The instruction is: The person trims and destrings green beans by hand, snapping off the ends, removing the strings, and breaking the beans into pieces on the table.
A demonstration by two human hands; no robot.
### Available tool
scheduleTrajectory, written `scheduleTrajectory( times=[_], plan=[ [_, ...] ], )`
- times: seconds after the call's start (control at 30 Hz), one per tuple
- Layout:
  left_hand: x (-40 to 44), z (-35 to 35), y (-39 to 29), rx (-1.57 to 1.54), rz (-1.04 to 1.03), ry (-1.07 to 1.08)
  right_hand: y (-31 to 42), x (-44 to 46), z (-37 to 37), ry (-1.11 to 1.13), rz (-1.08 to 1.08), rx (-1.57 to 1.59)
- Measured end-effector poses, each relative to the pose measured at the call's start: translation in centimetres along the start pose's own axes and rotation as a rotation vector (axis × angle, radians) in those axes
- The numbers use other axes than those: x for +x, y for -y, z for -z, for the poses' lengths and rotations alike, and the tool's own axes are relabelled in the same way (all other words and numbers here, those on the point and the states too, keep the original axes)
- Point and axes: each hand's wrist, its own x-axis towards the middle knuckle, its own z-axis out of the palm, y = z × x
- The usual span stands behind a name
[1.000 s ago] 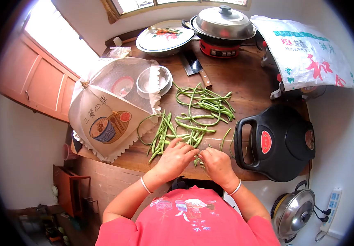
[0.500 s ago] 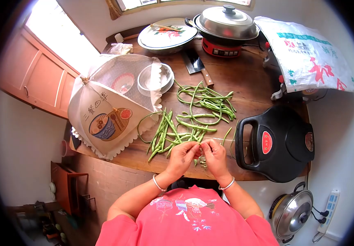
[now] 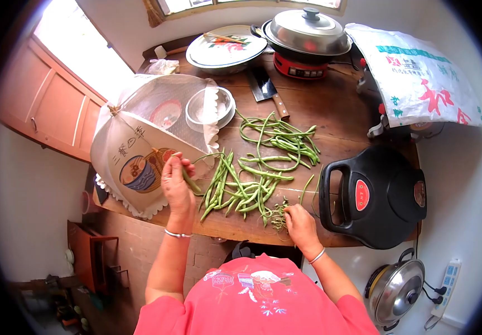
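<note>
Hanging from the left hand point(image 3: 177, 181), a green bean point(image 3: 190, 181) slants down beside the printed food cover point(image 3: 135, 145), its upper part between thumb and fingers! That's a pinch at one end, with the lower end free. Across to the right hand point(image 3: 302, 226), fingertips drawn together at the edge of a small heap of stringy trimmings point(image 3: 278, 216); whether a scrap sits between them, I cannot tell. On the wooden table point(image 3: 352, 125), between food cover and black appliance point(image 3: 389, 195), lie the shorter bean pieces point(image 3: 266, 172), crisscrossed, with the long looped beans point(image 3: 299, 146) just beyond, and the cleaver point(image 3: 262, 86) further back.

And how does this stuff handle? Featherlight, I'd judge: two fingertips carry one with ease. The skin looks smooth, so a damp one could roll or slide in a loose pinch. The curves of those long ones suggest some give, but a sharp bend would probably snap a crisp pod, and a hard squeeze could bruise it. Best hold? Close to the tip for control, or around mid-length for balance; in that tangle, a free end is the spot, eased out gently so its neighbours don't drag along!
</note>
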Motion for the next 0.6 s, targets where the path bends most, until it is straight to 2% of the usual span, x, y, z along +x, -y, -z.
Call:
scheduleTrajectory(
  times=[0.07,0.2,0.3,0.33,0.43,0.6],
  plan=[
    [0.4,0.7,-0.5,0.038,-0.03,-0.018,0.6,0.6,0.7,0.011,0.12,-0.211],
    [-1.2,-0.2,-0.7,0.085,0.025,0.031,0.3,3.0,-0.2,-0.078,0.171,-0.273],
    [-2.5,-1.2,-0.3,0.096,0.066,0.067,-1.6,5.7,-2.3,-0.227,0.146,-0.229],
    [-3.0,-1.3,-0.3,0.097,0.101,0.088,-2.3,6.2,-3.0,-0.227,0.153,-0.227],
    [-4.1,-1.7,-0.1,0.106,0.137,0.143,-3.4,7.1,-3.8,-0.097,-0.03,-0.263],
    [-4.8,-1.3,0.1,0.136,0.188,0.197,-3.0,5.5,-3.5,-0.082,0.015,-0.182]
  ],
)
